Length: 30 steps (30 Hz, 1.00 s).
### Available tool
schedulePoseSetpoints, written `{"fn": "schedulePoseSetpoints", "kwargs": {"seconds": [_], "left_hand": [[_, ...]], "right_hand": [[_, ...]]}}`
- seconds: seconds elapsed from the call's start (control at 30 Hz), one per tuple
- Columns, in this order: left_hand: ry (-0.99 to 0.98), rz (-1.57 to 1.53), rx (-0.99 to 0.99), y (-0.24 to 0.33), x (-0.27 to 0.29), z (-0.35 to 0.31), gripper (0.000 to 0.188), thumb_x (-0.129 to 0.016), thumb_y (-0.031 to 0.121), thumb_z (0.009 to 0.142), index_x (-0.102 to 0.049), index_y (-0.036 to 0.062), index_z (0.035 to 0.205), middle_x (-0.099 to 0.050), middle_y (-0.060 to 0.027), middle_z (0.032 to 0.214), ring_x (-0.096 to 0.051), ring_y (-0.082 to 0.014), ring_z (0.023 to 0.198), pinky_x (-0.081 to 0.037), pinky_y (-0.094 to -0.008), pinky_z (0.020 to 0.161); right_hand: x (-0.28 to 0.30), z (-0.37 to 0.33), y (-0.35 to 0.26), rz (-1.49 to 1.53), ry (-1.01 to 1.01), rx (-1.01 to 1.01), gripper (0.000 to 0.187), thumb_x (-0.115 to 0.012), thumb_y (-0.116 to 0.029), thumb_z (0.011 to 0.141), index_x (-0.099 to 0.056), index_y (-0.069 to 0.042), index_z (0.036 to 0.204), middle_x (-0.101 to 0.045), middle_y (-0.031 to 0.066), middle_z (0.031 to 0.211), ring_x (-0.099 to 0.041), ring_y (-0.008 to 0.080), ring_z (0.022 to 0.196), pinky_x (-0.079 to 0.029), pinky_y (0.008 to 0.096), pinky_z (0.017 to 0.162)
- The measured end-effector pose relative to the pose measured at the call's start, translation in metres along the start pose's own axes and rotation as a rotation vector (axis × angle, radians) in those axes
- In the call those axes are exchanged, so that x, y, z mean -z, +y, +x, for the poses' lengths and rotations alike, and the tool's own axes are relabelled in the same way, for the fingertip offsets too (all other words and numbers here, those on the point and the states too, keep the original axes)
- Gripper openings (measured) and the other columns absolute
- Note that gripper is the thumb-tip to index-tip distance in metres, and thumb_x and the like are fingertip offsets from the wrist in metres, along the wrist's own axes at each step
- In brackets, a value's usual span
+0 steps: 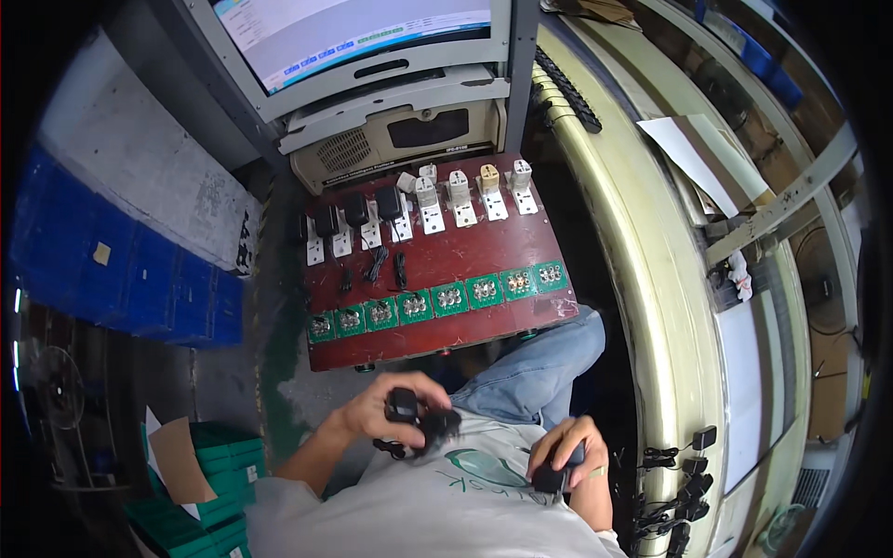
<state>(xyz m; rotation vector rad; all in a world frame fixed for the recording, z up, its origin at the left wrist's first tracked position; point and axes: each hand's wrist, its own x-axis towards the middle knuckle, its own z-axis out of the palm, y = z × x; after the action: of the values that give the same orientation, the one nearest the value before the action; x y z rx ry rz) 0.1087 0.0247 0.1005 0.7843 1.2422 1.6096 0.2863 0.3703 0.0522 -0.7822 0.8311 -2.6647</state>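
My left hand (370, 413) is closed around black power adapters (402, 405), held in front of my shirt; a second dark piece beside them is blurred, and a cord hangs below. My right hand (575, 443) grips another black power adapter (551, 478) close to my body on the right. Ahead of both hands stands a dark red test bench (446, 253). Along its back run white sockets (458, 189); the left ones carry black adapters (389, 201) with bundled cords (376, 264). Green circuit boards (450, 298) line its front edge.
A screen (363, 37) sits above a beige instrument case (400, 139) behind the bench. To my right runs a pale conveyor (609, 219), with several corded adapters (693, 498) on its near end. Green boxes (223, 465) are stacked at lower left, blue bins (139, 270) beyond.
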Motion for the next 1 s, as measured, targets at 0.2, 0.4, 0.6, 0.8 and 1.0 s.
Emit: {"fn": "schedulePoseSetpoints", "kwargs": {"seconds": [0.2, 0.4, 0.6, 0.8, 1.0], "left_hand": [[0.473, -0.559, -0.167, -0.013, -0.003, 0.034, 0.063, -0.077, 0.001, 0.089, -0.055, 0.0021, 0.147, -0.069, -0.0221, 0.123, -0.077, -0.0374, 0.108, -0.067, -0.0448, 0.089], [0.721, -0.456, -0.263, -0.028, -0.007, 0.089, 0.056, -0.07, 0.0, 0.095, -0.053, 0.0018, 0.148, -0.068, -0.0233, 0.122, -0.079, -0.042, 0.102, -0.069, -0.0448, 0.082], [0.777, -0.408, -0.249, -0.021, 0.003, 0.088, 0.054, -0.072, -0.002, 0.095, -0.056, 0.0035, 0.147, -0.068, -0.0199, 0.118, -0.08, -0.0382, 0.1, -0.068, -0.0379, 0.079], [0.859, -0.271, -0.261, -0.019, 0.022, 0.088, 0.051, -0.072, -0.004, 0.096, -0.058, 0.0023, 0.145, -0.065, -0.0224, 0.123, -0.079, -0.0402, 0.1, -0.069, -0.0419, 0.081], [0.991, -0.014, -0.281, 0.008, 0.049, 0.126, 0.039, -0.08, 0.003, 0.092, -0.07, 0.0055, 0.13, -0.065, -0.01, 0.106, -0.068, -0.0189, 0.078, -0.063, -0.0305, 0.07]], "right_hand": [[0.051, 0.179, -0.079, -1.134, 0.75, -0.016, 0.036, -0.087, -0.015, 0.086, -0.078, -0.001, 0.118, -0.075, 0.0088, 0.119, -0.068, 0.0197, 0.09, -0.056, 0.0313, 0.08], [0.179, 0.316, -0.108, -1.6, 0.807, -0.14, 0.037, -0.084, -0.02, 0.091, -0.078, -0.005, 0.125, -0.076, 0.0074, 0.092, -0.066, 0.0174, 0.071, -0.056, 0.031, 0.07], [0.217, 0.351, -0.091, -1.992, 0.631, -0.242, 0.03, -0.08, -0.023, 0.089, -0.079, -0.007, 0.114, -0.08, 0.0132, 0.09, -0.073, 0.031, 0.07, -0.058, 0.0405, 0.067], [0.216, 0.365, -0.073, -2.288, 0.513, -0.24, 0.026, -0.079, -0.023, 0.09, -0.077, -0.006, 0.108, -0.08, 0.016, 0.087, -0.075, 0.0343, 0.072, -0.059, 0.0435, 0.068], [0.227, 0.368, -0.056, -2.602, 0.51, -0.307, 0.035, -0.075, -0.029, 0.095, -0.071, -0.006, 0.121, -0.078, 0.0193, 0.086, -0.075, 0.0389, 0.072, -0.059, 0.0459, 0.066]]}}
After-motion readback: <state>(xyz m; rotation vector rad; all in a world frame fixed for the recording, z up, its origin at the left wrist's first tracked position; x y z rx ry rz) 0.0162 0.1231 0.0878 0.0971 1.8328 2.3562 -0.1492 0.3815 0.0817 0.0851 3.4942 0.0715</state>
